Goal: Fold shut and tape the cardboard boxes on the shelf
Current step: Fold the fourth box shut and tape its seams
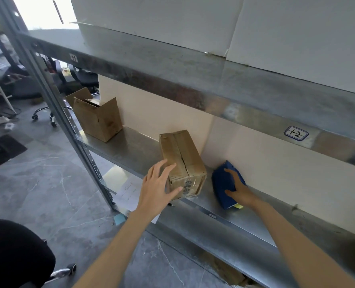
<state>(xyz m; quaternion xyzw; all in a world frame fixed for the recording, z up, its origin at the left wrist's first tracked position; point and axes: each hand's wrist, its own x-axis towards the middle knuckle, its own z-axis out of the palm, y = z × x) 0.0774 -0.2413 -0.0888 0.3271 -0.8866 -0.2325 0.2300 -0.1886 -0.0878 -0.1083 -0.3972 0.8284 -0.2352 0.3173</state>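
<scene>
Shelf | our left hand lies open on the shut box | our right hand grips the blue tape gun | open box sits far left.

Black chair seat btm-left; 1 blue note on floor by paper sheet.

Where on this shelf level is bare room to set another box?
Bare shelf between the open box and the closed box; more right of the blue tape dispenser. Crowded: closed box and dispenser sit close, left hand on the box, right hand on the dispenser.
</scene>
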